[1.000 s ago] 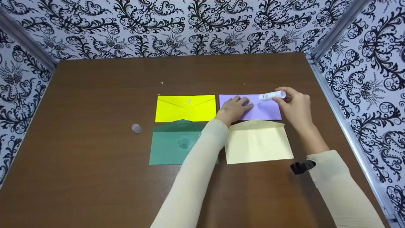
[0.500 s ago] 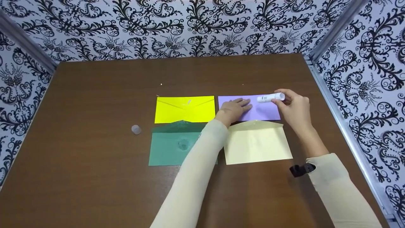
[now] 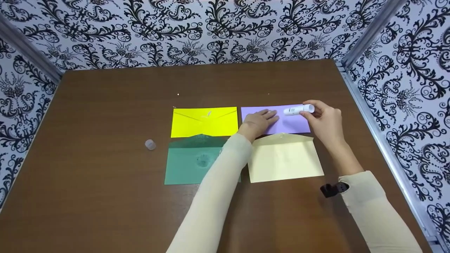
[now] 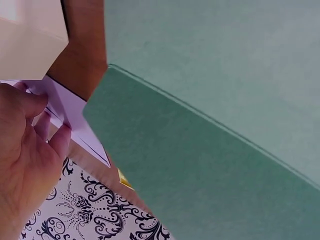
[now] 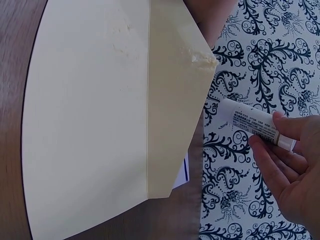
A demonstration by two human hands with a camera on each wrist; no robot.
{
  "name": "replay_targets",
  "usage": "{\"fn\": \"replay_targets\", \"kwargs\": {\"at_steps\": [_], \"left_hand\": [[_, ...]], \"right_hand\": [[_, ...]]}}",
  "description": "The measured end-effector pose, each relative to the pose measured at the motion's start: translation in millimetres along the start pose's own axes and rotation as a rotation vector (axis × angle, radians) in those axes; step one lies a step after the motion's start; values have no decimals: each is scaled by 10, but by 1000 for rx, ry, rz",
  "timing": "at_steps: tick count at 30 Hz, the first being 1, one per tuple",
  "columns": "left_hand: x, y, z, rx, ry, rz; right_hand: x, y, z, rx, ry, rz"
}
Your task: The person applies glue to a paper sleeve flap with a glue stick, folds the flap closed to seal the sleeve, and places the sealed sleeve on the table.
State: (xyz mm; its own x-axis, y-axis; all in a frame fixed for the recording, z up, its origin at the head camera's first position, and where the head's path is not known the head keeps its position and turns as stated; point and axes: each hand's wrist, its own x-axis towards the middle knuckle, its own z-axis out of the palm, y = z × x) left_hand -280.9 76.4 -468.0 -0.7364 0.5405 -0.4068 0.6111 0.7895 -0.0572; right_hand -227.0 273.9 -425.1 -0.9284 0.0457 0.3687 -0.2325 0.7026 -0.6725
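My left hand [image 3: 257,123] rests on the purple envelope [image 3: 296,123], fingers spread over its left half. From the left wrist view, the fingertips [image 4: 61,137] touch that purple paper. Over the envelope's right part, my right hand [image 3: 326,121] holds a white glue stick [image 3: 294,110] between thumb and fingers, lying nearly level. The right wrist view shows printed text on the glue stick [image 5: 252,122]. Nearer to me lies a cream envelope [image 3: 284,160] with its flap raised; a glue smear [image 5: 204,61] shows at the flap's tip.
A closed yellow envelope [image 3: 204,123] lies left of the purple one. Below it is a green envelope [image 3: 182,165] with its flap up, partly covered by my left sleeve [image 3: 214,189]. A small translucent cap [image 3: 150,144] stands farther left. Patterned walls [image 3: 197,31] border the brown table [image 3: 105,196].
The glue stick has shifted slightly left over the purple envelope with my right hand. My left hand stays on the purple envelope, its fingers a little closer together.
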Motion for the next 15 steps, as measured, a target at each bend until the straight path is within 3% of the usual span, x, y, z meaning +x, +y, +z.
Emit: {"fn": "replay_targets", "kwargs": {"at_steps": [15], "left_hand": [[14,21,28,3,12,-6]], "right_hand": [[-14,-30,8,10,-10,5]]}}
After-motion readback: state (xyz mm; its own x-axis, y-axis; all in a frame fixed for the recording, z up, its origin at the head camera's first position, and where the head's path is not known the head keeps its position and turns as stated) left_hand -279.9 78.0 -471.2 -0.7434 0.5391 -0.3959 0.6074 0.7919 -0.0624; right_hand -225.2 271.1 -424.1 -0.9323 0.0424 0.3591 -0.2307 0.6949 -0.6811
